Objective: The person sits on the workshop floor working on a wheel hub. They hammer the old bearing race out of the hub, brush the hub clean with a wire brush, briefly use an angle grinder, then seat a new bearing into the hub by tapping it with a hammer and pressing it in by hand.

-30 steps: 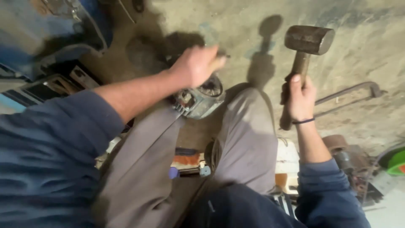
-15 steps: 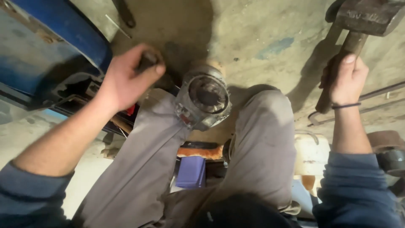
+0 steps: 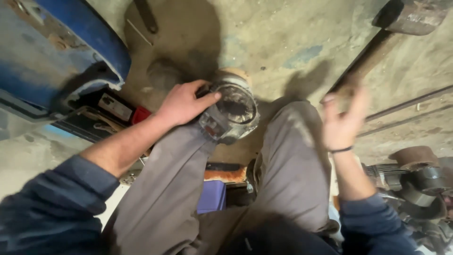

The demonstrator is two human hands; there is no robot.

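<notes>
My left hand (image 3: 181,103) grips the rim of a round, dirty metal housing (image 3: 230,113) that stands on the floor between my knees. My right hand (image 3: 343,123) is blurred, fingers spread, at the lower end of a wooden-handled hammer (image 3: 373,52). The hammer's heavy steel head (image 3: 410,14) is at the top right, and its shadow lies close beside the handle. The blur hides whether my fingers still clasp the handle.
A blue, rusty metal body (image 3: 56,52) fills the upper left, with dark parts and a red piece (image 3: 139,114) below it. A long steel bar (image 3: 406,106) lies at the right, near greasy machine parts (image 3: 415,179). A blue box (image 3: 211,196) sits under my legs.
My left hand moved from beside the housing onto its rim. The hammer swung down and right, its shadow now close to the handle. My right hand's fingers have spread.
</notes>
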